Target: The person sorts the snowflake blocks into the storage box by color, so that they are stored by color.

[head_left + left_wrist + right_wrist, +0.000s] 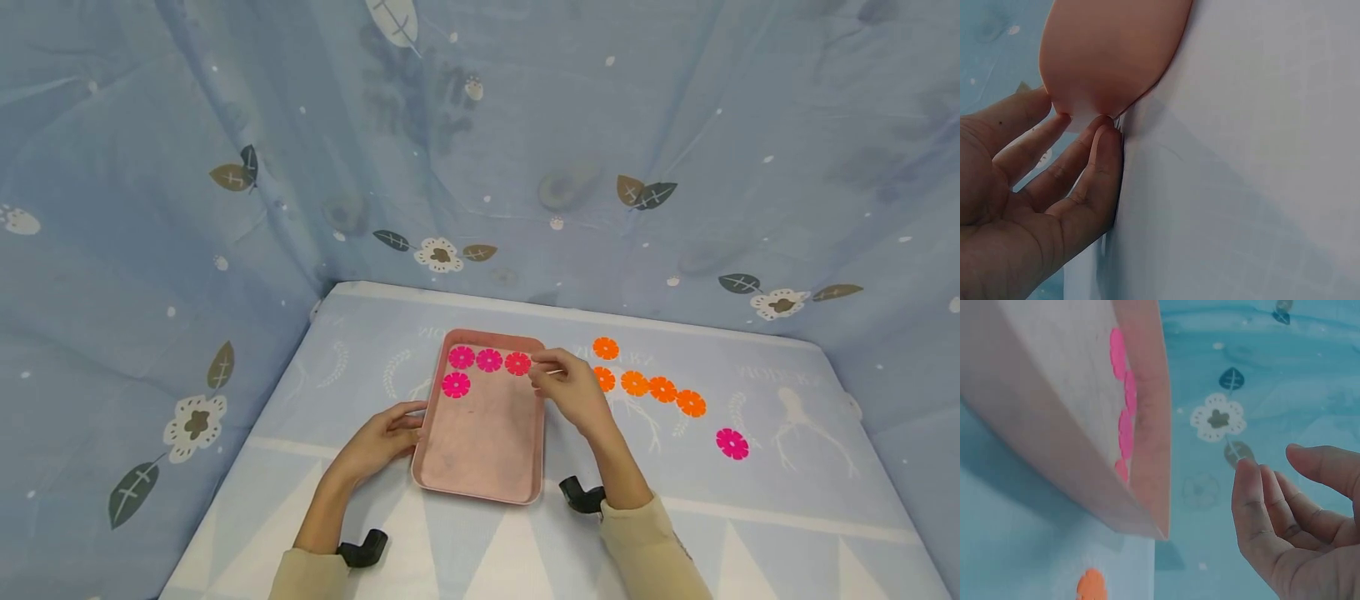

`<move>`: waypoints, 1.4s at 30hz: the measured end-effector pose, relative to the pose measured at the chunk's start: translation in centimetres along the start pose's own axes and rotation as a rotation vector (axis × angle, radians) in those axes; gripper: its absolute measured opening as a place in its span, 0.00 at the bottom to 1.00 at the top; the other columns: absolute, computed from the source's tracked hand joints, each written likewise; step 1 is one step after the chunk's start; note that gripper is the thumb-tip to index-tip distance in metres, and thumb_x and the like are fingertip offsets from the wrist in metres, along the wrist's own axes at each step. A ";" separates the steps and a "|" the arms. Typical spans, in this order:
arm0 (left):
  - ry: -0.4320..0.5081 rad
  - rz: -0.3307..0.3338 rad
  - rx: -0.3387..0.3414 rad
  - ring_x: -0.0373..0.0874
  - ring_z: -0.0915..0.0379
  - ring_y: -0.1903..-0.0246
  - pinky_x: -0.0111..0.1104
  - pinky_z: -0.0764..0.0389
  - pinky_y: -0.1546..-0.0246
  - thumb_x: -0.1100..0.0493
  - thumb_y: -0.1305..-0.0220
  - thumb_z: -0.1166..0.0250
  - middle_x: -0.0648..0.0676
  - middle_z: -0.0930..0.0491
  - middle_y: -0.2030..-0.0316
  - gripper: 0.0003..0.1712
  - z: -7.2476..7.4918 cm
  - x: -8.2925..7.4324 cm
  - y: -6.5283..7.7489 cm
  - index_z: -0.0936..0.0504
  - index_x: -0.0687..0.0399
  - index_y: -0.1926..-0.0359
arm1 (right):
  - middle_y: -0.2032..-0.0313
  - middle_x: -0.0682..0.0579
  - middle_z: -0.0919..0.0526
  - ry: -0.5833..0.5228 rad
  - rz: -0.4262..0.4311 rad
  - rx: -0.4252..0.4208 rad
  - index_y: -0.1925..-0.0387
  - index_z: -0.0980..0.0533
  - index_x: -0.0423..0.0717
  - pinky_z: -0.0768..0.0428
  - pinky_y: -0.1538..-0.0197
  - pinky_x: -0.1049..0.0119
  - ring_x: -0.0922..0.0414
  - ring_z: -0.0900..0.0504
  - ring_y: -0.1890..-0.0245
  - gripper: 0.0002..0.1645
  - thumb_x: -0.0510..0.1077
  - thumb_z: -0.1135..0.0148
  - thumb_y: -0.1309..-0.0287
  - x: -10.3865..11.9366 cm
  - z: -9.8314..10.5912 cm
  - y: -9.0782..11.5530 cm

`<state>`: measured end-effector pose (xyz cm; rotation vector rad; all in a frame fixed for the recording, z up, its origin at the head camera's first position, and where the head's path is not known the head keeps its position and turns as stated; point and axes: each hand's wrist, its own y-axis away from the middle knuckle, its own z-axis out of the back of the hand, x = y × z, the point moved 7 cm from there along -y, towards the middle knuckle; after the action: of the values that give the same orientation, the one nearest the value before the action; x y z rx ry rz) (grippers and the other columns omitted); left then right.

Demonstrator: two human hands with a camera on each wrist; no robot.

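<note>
A pink rectangular tray (480, 450) holds several pink flower-shaped pieces: a row of three along its far edge, with another flower piece (456, 385) below the row's left end. At the tray's left side is my left hand (382, 442), its extended fingertips touching the outer wall; the left wrist view shows the fingers (1107, 140) against that wall. My right hand (570, 387) hovers by the far right rim, close to the rightmost pink flower piece (517, 363). In the right wrist view, nothing sits between its thumb and parted fingers (1250, 500).
Right of the tray, several orange flower pieces (635, 383) lie on the pale patterned cloth (810, 492). One pink flower piece (732, 444) lies farther right. A blue curtain (525, 125) stands behind and at both sides. Black wrist mounts (363, 550) sit at both wrists.
</note>
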<state>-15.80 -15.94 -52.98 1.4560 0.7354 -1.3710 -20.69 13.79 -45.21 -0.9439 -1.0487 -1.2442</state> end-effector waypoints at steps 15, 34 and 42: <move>0.024 -0.024 0.019 0.58 0.25 0.44 0.37 0.19 0.50 0.66 0.28 0.41 0.70 0.27 0.41 0.29 0.1 0.3 -0.2 0.34 0.64 0.29 | 0.56 0.46 0.19 0.105 -0.068 -0.091 0.46 0.21 0.45 0.16 0.54 0.51 0.41 0.17 0.56 0.18 0.47 0.35 0.34 -2.4 5.1 2.3; 0.028 -0.010 0.004 0.56 0.25 0.44 0.37 0.19 0.50 0.65 0.29 0.40 0.66 0.26 0.41 0.29 0.2 0.4 -0.1 0.32 0.61 0.29 | 0.55 0.43 0.21 0.227 -0.183 -0.132 0.42 0.24 0.37 0.20 0.60 0.68 0.47 0.20 0.57 0.25 0.47 0.33 0.35 -8.7 8.6 2.6; 0.025 -0.005 -0.001 0.56 0.25 0.44 0.37 0.19 0.50 0.66 0.29 0.40 0.66 0.26 0.41 0.28 0.2 0.4 -0.1 0.32 0.61 0.29 | 0.59 0.45 0.22 0.294 -0.279 -0.099 0.46 0.23 0.36 0.22 0.63 0.67 0.51 0.23 0.63 0.25 0.45 0.30 0.40 -10.7 8.7 2.4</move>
<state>-15.89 -16.14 -53.34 1.4735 0.7563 -1.3584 -19.37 25.20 -53.20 -0.6752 -0.9106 -1.6236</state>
